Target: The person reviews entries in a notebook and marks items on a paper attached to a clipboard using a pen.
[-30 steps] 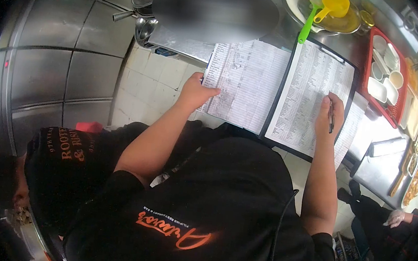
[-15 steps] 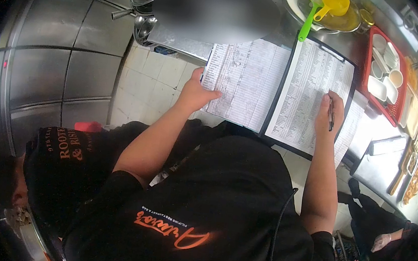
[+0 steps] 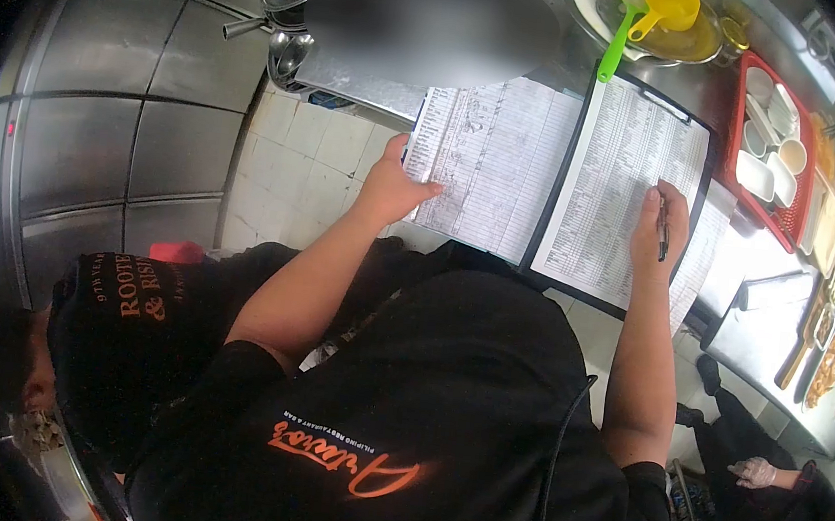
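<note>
A steel counter (image 3: 700,95) is running above pale floor tiles (image 3: 323,141), steel panels (image 3: 106,50) lining the left. Hands apart: the left hand (image 3: 399,186) is gripping the printed sheets' (image 3: 497,168) left edge; the right hand (image 3: 664,229) is clutching a pen (image 3: 661,232) over the clipboard's (image 3: 552,213) right side. Beyond its upper right corner, a red basket (image 3: 797,212) is holding white dishes (image 3: 753,176); a green-handled utensil (image 3: 614,54) is overlapping the top left corner.

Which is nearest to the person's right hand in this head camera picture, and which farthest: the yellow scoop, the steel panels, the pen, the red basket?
From the right hand:
1. Pen, held in its fingers.
2. Red basket, to the right.
3. Yellow scoop, beyond the clipboard's top.
4. Steel panels, far left.
</note>
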### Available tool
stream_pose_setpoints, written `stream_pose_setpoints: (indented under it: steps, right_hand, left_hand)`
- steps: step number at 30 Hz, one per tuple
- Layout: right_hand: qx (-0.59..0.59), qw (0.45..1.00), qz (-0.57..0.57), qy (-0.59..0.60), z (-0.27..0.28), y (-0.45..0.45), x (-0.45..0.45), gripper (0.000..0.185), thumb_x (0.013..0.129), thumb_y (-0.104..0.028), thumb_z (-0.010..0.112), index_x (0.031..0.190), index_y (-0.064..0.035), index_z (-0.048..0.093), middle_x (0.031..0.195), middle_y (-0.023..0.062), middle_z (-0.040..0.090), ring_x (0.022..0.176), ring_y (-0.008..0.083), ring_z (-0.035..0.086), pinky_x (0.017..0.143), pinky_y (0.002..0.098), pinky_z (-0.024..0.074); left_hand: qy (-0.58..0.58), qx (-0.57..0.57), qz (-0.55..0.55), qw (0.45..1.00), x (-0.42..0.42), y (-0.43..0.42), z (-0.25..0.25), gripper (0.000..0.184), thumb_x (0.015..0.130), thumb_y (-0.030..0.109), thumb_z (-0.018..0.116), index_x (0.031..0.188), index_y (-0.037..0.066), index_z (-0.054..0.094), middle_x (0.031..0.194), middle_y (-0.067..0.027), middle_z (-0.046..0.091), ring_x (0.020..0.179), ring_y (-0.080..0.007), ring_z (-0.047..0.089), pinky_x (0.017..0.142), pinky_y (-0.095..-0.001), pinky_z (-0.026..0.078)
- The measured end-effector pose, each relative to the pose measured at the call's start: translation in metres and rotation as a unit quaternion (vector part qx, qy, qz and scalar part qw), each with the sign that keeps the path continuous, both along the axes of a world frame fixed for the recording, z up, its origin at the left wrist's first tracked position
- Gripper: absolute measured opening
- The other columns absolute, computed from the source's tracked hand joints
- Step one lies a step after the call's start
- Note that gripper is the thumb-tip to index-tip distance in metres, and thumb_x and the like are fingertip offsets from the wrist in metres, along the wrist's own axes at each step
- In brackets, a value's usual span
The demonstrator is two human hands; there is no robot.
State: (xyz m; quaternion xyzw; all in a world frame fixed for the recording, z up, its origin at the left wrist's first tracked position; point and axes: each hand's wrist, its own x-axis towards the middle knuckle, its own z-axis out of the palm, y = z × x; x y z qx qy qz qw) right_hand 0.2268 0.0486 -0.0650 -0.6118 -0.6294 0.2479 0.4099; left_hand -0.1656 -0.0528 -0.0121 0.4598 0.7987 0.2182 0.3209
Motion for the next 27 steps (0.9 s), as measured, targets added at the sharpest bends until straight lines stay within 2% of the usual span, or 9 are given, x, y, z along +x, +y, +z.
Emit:
stream_pose_setpoints:
  steps: [3, 6, 9, 15, 18, 23, 27]
  right_hand:
    - [-0.009, 1.0, -0.003, 0.002, 0.002, 0.0, -0.001, 0.035, 0.105, -0.027, 0.061, 0.121, 0.003, 0.067, 0.108, 0.0173, 0.071, 0.098, 0.0257, 0.068, 0.091, 0.0363, 0.0522]
    - [0.017, 1.0, -0.012, 0.005, 0.0, 0.0, -0.002, 0.033, 0.103, -0.028, 0.065, 0.115, 0.0026, 0.069, 0.103, 0.0185, 0.071, 0.093, 0.0302, 0.069, 0.085, 0.0393, 0.054]
    - [0.0, 1.0, -0.004, -0.003, 0.003, 0.0, -0.001, 0.036, 0.105, -0.028, 0.062, 0.121, 0.0034, 0.067, 0.107, 0.0171, 0.071, 0.097, 0.0262, 0.067, 0.089, 0.0361, 0.0522]
    - [0.0, 1.0, -0.001, 0.005, 0.004, -0.001, -0.001, 0.035, 0.105, -0.029, 0.062, 0.12, 0.0028, 0.067, 0.107, 0.0174, 0.071, 0.096, 0.0263, 0.067, 0.089, 0.036, 0.0521]
    - [0.028, 1.0, -0.005, 0.013, 0.005, 0.0, -0.003, 0.03, 0.102, -0.025, 0.067, 0.114, 0.0019, 0.068, 0.097, 0.015, 0.069, 0.087, 0.0252, 0.066, 0.082, 0.0361, 0.0527]
    - [0.031, 0.999, -0.006, 0.036, -0.005, 0.0, -0.001, 0.028, 0.101, -0.024, 0.069, 0.114, 0.0001, 0.069, 0.097, 0.0132, 0.069, 0.087, 0.0236, 0.065, 0.082, 0.0349, 0.0522]
    - [0.033, 0.999, 0.002, 0.038, -0.001, -0.002, 0.0, 0.028, 0.099, -0.024, 0.071, 0.116, -0.0009, 0.068, 0.098, 0.0127, 0.069, 0.089, 0.0234, 0.066, 0.083, 0.0345, 0.0522]
  left_hand:
    - [-0.009, -0.011, 0.0, 1.0, 0.005, 0.002, 0.011, 0.095, 0.075, 0.015, 0.09, 0.15, -0.003, 0.036, 0.126, -0.0231, 0.07, 0.117, -0.0327, 0.069, 0.101, -0.0393, 0.053]
    - [-0.023, -0.012, 0.0, 1.0, 0.005, 0.002, 0.011, 0.094, 0.075, 0.013, 0.09, 0.151, -0.004, 0.036, 0.128, -0.0235, 0.069, 0.119, -0.0331, 0.068, 0.103, -0.0391, 0.052]
    - [-0.025, -0.01, 0.001, 1.0, 0.003, 0.001, 0.008, 0.094, 0.076, 0.012, 0.089, 0.151, -0.004, 0.035, 0.13, -0.024, 0.067, 0.121, -0.0333, 0.067, 0.104, -0.039, 0.051]
    - [-0.017, -0.014, 0.0, 1.0, 0.003, 0.001, 0.007, 0.096, 0.076, 0.01, 0.088, 0.153, -0.005, 0.032, 0.132, -0.0245, 0.067, 0.122, -0.0325, 0.066, 0.105, -0.0387, 0.051]
    - [-0.008, -0.017, -0.007, 1.0, 0.003, 0.002, 0.01, 0.099, 0.076, 0.009, 0.088, 0.154, -0.006, 0.03, 0.131, -0.0244, 0.067, 0.121, -0.0299, 0.067, 0.105, -0.0375, 0.052]
    - [0.008, -0.019, -0.005, 1.0, 0.003, 0.001, 0.009, 0.1, 0.075, 0.012, 0.089, 0.154, -0.006, 0.031, 0.131, -0.0241, 0.067, 0.121, -0.0293, 0.067, 0.105, -0.0372, 0.051]
    - [-0.013, -0.003, -0.008, 1.0, 0.002, -0.001, 0.007, 0.095, 0.076, 0.013, 0.088, 0.152, -0.005, 0.033, 0.129, -0.0243, 0.068, 0.121, -0.0337, 0.067, 0.104, -0.0393, 0.051]
